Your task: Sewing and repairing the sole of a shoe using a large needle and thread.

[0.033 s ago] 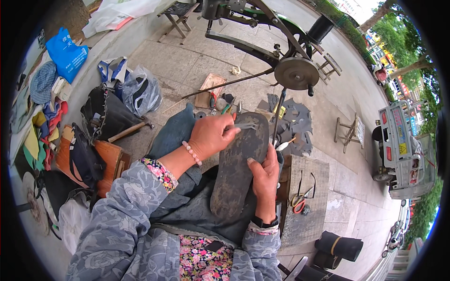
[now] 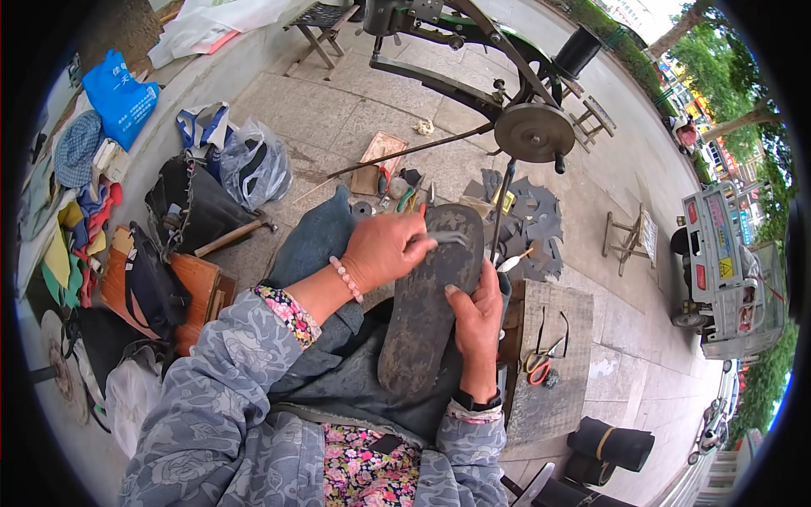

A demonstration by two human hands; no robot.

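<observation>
A worn, dark shoe sole point(image 2: 420, 325) lies lengthwise over my lap, its scuffed face up and its rounded far end pointing away from me. My right hand point(image 2: 478, 311) grips the sole's right edge, thumb on top and the other fingers mostly hidden. Above the far left part, my left hand point(image 2: 386, 247) is closed on a small grey tool with a forked-looking end point(image 2: 449, 237). That tool's tip rests on or just over the sole; I cannot tell which. Its exact kind is not clear.
A sewing machine with a hand wheel point(image 2: 534, 135) stands ahead. Scissors point(image 2: 537, 368) and glasses point(image 2: 552, 340) lie on a wooden board point(image 2: 553, 401) at right. Dark scraps point(image 2: 534, 213) cover the ground ahead. A hammer point(image 2: 232, 237) and bags are at left.
My left hand has shifted slightly toward me, and the grey tool's tip has moved a little nearer along the sole. My right hand and the sole stay put.
</observation>
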